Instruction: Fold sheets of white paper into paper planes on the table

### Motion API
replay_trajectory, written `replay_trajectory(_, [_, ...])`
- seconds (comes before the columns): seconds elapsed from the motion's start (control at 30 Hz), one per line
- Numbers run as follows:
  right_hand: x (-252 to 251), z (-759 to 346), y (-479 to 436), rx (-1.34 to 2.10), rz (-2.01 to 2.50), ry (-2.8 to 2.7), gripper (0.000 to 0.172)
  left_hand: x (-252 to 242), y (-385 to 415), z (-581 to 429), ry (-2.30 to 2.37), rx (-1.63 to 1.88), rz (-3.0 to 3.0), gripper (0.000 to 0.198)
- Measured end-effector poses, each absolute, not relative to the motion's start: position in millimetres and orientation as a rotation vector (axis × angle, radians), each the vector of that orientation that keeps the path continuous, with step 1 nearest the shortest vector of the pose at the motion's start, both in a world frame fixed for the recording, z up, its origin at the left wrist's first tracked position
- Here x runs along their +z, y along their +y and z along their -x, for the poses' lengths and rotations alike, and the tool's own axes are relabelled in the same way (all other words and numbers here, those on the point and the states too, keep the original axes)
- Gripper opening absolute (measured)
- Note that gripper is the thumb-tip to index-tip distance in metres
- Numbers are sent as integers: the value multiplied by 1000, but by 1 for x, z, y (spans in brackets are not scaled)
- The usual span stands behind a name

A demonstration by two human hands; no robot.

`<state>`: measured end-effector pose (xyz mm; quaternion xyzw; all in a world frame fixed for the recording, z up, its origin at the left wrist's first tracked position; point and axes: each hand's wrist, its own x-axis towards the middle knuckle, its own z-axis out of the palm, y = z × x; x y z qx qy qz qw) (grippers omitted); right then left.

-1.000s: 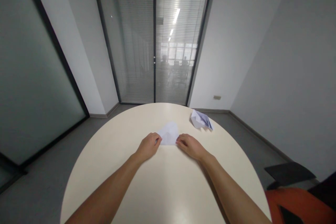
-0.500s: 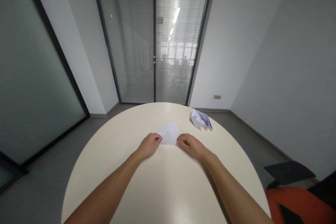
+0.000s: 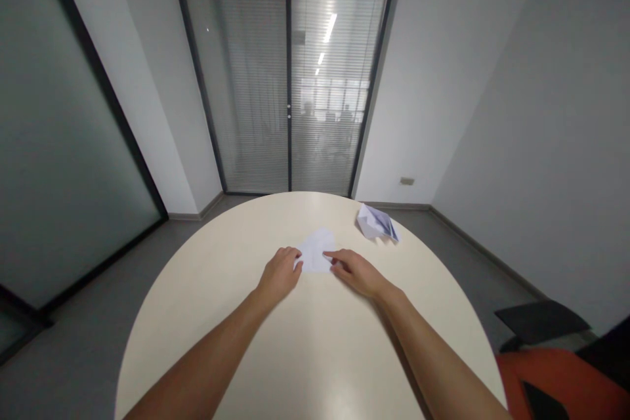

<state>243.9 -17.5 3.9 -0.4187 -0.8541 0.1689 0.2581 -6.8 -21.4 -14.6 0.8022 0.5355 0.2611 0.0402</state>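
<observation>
**Pinch gives way to a pointing finger on the paper**

On our left, the left hand [image 3: 281,270] has loosened, thumb and fingers now parted at the white sheet's left edge. The white sheet [image 3: 315,251] lies flat mid-counter [image 3: 305,348], between both hands. Our right hand [image 3: 358,270] has stretched its index finger onto the sheet; whether its thumb pinches the edge, we cannot tell. We judge the work is shifting from gripping edges to pressing the surface. Farther right sits the folded paper [image 3: 377,223]. We count two hands, two paper pieces, one counter.
</observation>
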Motion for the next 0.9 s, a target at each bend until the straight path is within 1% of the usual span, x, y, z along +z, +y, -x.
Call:
replay_trajectory(0.07, [5, -243, -18, 433, 1110, -2362, 35, -13, -24, 6, 1608, 782, -2484, 36])
replay_trajectory(0.1, [5, -243, -19, 419, 1105, -2381, 32, -12, -24, 6, 1592, 760, -2500, 37])
replay_trajectory(0.23, [2, -243, -18, 347, 1108, -2400, 28, -9, -25, 5, 1578, 668, -2526, 29])
replay_trajectory(0.47, [11, -237, -25, 359, 1017, -2484, 28, -6, -22, 6, 1513, 637, -2584, 38])
replay_trajectory(0.53, [14, -234, -27, 389, 987, -2460, 26, -4, -24, 4, 1498, 650, -2604, 35])
replay_trajectory(0.63, [15, -230, -30, 437, 947, -2451, 26, -3, -30, 0, 1507, 720, -2601, 24])
replay_trajectory(0.67, [15, -229, -30, 452, 942, -2455, 26, -4, -32, -2, 1507, 735, -2600, 24])
replay_trajectory(0.8, [11, -227, -29, 458, 933, -2447, 24, -7, -36, -5, 1488, 716, -2613, 38])
replay_trajectory(0.9, [5, -229, -27, 409, 941, -2416, 25, -10, -35, -5, 1472, 667, -2613, 41])
